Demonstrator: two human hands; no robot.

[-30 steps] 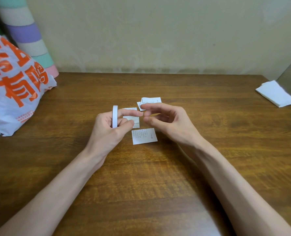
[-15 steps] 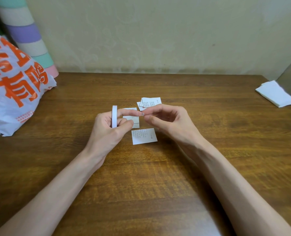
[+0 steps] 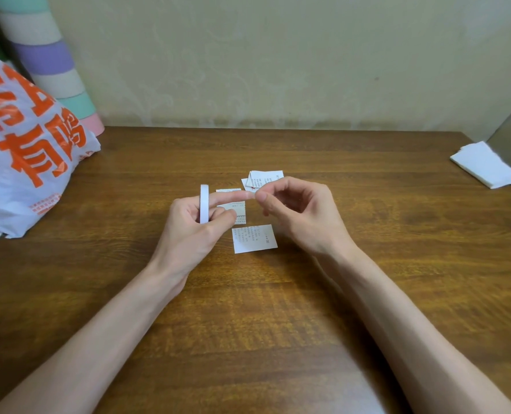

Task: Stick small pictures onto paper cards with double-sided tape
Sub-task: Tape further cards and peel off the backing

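Big orange characters, 有鸣 among them, cover the white bag (image 3: 24, 174) at frame left; the printed slip (image 3: 254, 239) at centre reads "30". Just left of centre the left grip (image 3: 188, 225) clasps a narrow white tape roll (image 3: 204, 203), upright and edge-on; the right grip (image 3: 302, 216) pinches at the left forefinger's tip, holding what I cannot tell.

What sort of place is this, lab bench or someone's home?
Most likely a home, not a lab: a wooden table against a plain wall, a printed plastic shopping bag at its left, and a pastel-striped roll in the corner.
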